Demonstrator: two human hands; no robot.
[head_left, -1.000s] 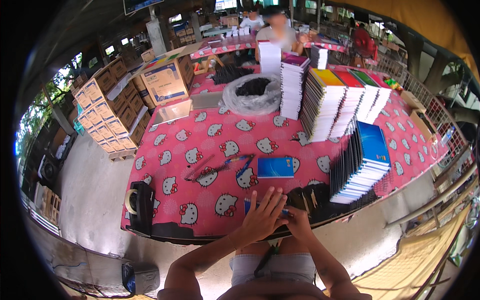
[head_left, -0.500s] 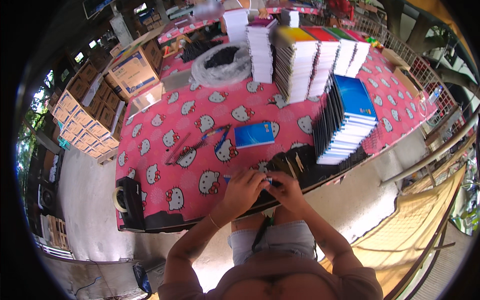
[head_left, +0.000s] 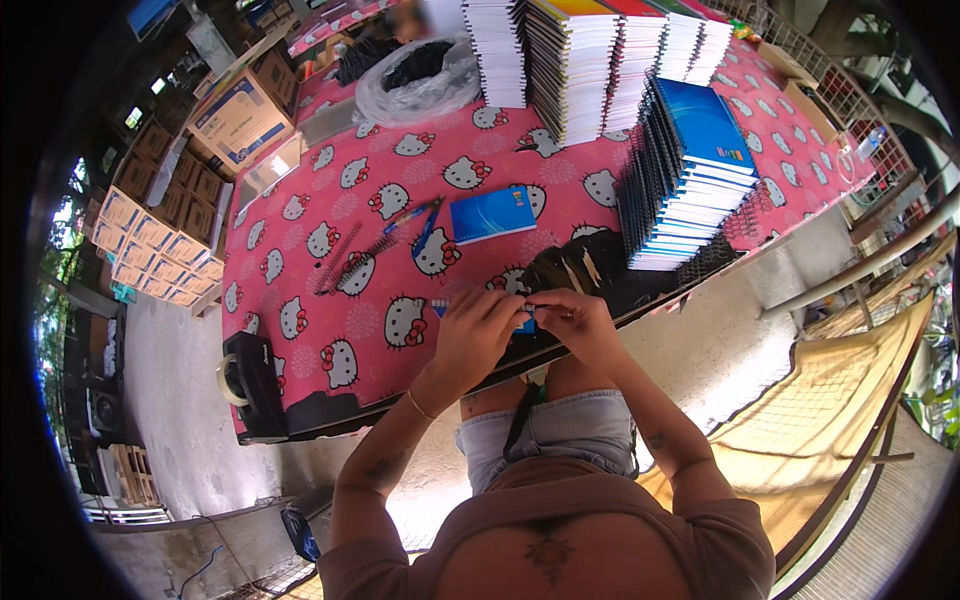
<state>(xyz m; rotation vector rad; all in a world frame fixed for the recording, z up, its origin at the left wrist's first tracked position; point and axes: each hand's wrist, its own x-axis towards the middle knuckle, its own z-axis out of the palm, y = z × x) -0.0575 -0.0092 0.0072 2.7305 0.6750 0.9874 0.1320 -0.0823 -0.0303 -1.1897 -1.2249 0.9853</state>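
Observation:
At the near table edge, my left hand [head_left: 474,335] and my right hand [head_left: 583,322] meet, fingertips pinched close together. Between and under them is a small blue-covered notebook [head_left: 526,323], mostly hidden by my fingers; I cannot make out its binding. Beyond my hands another blue notebook [head_left: 493,215] lies flat. Left of that one rest blue-handled pliers [head_left: 428,228] and loose dark spiral binding coils [head_left: 352,268]. To the right of my hands stands a tall stack of blue spiral notebooks [head_left: 690,185], beside black material [head_left: 575,268] on the table.
A tape dispenser [head_left: 256,385] stands at the table's near left corner. Farther back are tall stacks of spiral notebooks [head_left: 575,80] and a clear plastic bag [head_left: 418,85] with black coils. Cardboard boxes [head_left: 165,225] are piled at the left. A wire fence [head_left: 815,75] runs behind the right side.
The whole view has shifted, with the table's contents now higher in the picture. My right hand's fingers have lifted and turned slightly, exposing more of the blue notebook between the hands.

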